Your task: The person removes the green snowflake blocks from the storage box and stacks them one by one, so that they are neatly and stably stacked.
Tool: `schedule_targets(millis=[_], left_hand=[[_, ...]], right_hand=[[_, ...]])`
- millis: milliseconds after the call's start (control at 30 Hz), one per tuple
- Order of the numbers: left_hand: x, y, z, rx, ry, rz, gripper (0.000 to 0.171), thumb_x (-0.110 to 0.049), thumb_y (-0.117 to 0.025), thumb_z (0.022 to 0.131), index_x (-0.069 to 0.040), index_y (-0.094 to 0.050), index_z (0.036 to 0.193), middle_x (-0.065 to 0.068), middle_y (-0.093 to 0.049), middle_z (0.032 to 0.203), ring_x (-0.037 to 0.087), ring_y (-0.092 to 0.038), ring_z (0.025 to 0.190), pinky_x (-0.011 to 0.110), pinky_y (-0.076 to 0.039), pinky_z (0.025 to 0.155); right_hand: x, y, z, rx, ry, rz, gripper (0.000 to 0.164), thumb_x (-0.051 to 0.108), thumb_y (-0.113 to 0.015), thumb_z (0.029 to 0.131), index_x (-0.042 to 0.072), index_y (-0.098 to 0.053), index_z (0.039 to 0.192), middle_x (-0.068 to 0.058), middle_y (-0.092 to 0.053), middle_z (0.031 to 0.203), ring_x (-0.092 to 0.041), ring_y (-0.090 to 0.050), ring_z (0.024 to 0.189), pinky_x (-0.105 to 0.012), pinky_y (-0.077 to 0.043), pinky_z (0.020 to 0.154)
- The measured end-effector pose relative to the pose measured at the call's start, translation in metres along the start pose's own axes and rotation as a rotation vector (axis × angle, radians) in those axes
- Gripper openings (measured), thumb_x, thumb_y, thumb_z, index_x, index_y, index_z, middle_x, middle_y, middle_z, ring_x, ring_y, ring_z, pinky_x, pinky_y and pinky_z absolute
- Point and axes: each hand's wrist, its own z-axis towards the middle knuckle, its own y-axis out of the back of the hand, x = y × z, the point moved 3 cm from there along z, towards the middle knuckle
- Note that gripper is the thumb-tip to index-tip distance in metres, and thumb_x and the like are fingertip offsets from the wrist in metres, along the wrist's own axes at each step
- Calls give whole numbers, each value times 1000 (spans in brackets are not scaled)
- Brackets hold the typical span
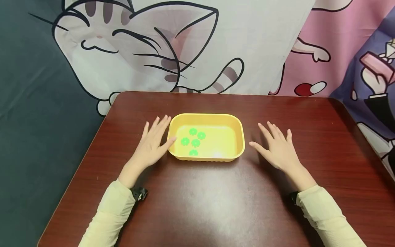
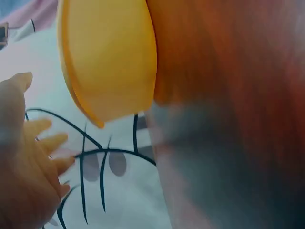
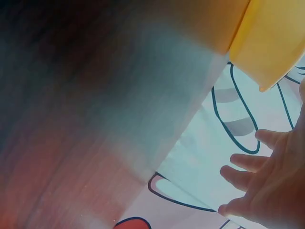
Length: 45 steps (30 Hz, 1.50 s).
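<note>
Head view: yellow rectangular tray (image 1: 222, 137) is sitting on the red-brown wooden table (image 1: 197, 195), far half, between the hands. Five green scalloped discs (image 1: 195, 143) are lying in its left part: four clustering, one sitting by the near wall, lower edge cut off by the rim. Left hand (image 1: 151, 144) is hovering beside the tray's left end, fingers straight and spread, grasping nothing; thumb is overlapping the rim, can't tell if touching. Right hand (image 1: 280, 149) is hovering apart on the tray's right, fingers spread, also released. Cream sleeves (image 1: 108, 212) are covering both forearms; a black wrist device (image 1: 140, 193) is showing at the left cuff. Cat-print cloth (image 1: 247, 31) is hanging behind the table, pink printed cloth (image 1: 339, 75) to its right.

Left wrist view: tray's outer wall is blocking sight of the discs. Left fingers are extending loosely, unclenched.

Right wrist view: tray's end is showing top right, wall hiding its contents. Right fingers are spreading, gripping nothing, cat-print cloth showing behind.
</note>
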Motion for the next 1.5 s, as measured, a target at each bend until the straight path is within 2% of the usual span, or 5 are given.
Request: schedule_targets(millis=[233,433,867,1167,1500], left_hand=[[-19,-12,-23,-47,-227,-118,44,-29,-69,85,-11,-59,124,7,-46,140,27,-39,131,45,-16,113],[-28,-18,-38,-99,-279,-201,45,-16,-78,75,-12,-63,117,8,-53,131,29,-46,123,44,-33,104],[-45,-24,-42,-95,-360,-120,32,-12,-69,84,-7,-64,116,4,-62,107,20,-57,101,38,-45,89],[-49,-24,-27,-102,-396,-63,11,-7,-68,84,-8,-68,95,-1,-62,89,14,-58,83,27,-49,77],[-48,-23,-27,-61,-390,-75,9,-7,-69,84,-8,-68,93,-2,-63,87,10,-58,82,23,-49,76]], right_hand=[[3,-1,-1,-15,33,9,77,63,-50,86,19,-31,146,-18,-31,147,-37,-28,134,-63,-6,107],[7,3,-2,-93,65,34,70,58,-54,86,16,-40,141,-16,-40,142,-36,-36,130,-56,-17,108],[40,10,-7,-352,238,113,45,30,-68,83,12,-60,123,-10,-62,119,-27,-57,106,-43,-41,83],[77,11,10,-345,415,140,39,27,-64,85,8,-61,119,-10,-63,115,-28,-58,101,-44,-45,80],[109,3,37,-164,493,85,39,33,-60,89,14,-59,123,-4,-63,115,-25,-61,98,-43,-48,76]])
